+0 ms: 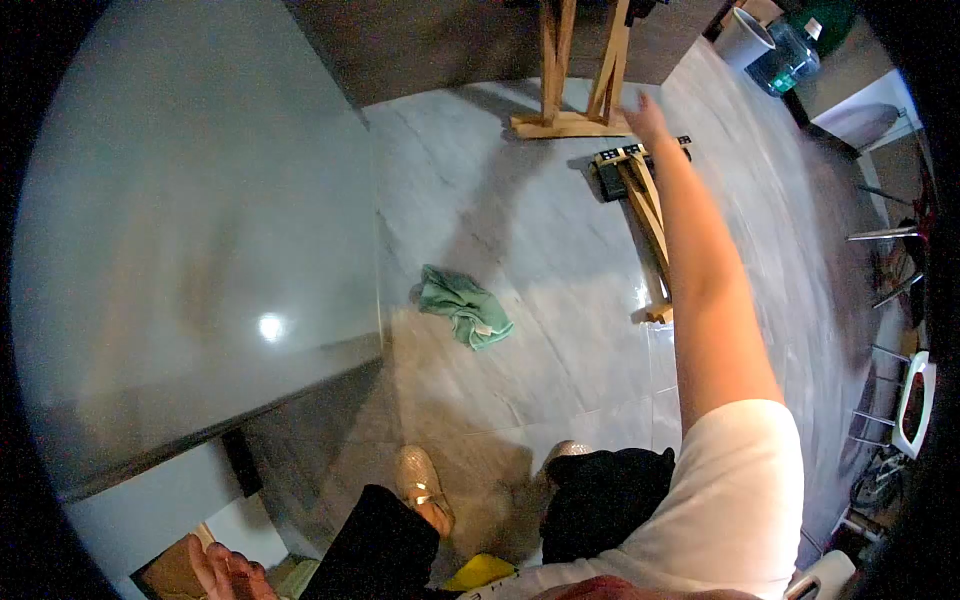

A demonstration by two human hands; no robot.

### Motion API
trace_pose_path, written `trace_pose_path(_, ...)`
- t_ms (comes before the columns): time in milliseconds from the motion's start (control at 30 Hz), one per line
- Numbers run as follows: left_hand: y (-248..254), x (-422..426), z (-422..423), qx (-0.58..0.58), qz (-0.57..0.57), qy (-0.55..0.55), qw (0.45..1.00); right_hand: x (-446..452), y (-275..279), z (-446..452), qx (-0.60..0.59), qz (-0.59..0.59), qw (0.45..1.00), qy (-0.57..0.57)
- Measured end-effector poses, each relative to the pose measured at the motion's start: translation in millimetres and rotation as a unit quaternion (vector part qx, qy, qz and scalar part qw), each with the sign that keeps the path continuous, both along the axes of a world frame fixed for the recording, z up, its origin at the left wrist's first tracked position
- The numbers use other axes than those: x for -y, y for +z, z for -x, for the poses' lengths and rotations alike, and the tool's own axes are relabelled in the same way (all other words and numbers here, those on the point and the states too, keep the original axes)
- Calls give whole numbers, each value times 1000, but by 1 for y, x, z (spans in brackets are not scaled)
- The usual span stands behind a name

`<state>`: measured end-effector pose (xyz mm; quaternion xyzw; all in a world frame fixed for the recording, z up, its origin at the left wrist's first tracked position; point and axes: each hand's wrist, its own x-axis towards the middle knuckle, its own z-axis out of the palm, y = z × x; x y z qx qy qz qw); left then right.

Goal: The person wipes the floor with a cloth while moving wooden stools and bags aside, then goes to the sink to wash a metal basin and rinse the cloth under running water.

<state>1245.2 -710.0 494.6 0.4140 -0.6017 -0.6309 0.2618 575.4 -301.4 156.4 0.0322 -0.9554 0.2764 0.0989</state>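
My right hand (648, 120) reaches far forward over the floor, its fingers stretched out beside the foot of a standing wooden frame (570, 125). I cannot tell whether the fingertips touch the wood. Below that hand a second wooden frame (648, 215) lies on the floor with a black slotted piece (610, 178) at its far end; my forearm hides part of it. At the lower left edge is my left hand (228, 575), fingers apart and holding nothing visible, near a brown box-like object (172, 572). A crumpled green cloth (465, 308) lies on the floor.
A grey glossy panel (200, 220) fills the left side, its lower edge above the floor. A white bucket (744, 40) and a large water bottle (785, 62) stand at the back right. White chairs (912, 405) line the right edge. Something yellow (480, 572) is by my feet.
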Motion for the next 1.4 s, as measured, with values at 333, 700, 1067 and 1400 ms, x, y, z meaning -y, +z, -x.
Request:
trace_pose_path(333, -6, -1, 5, 11, 4, -12, 1000, -97, -83, -221, 179, -225, 957, -41)
trace_pose_path(700, -2, -10, 16, 36, 19, -4, 999, 0, -8, -208, -114, -50, 983, -135)
trace_pose_path(1067, -5, -5, 6, 5, 8, -29, 1000, 122, 5, -31, -60, 63, 994, -68)
trace_pose_path(1400, -6, -5, 8, -2, -9, -22, 1000, 135, -40, -67, -49, 105, 993, -4)
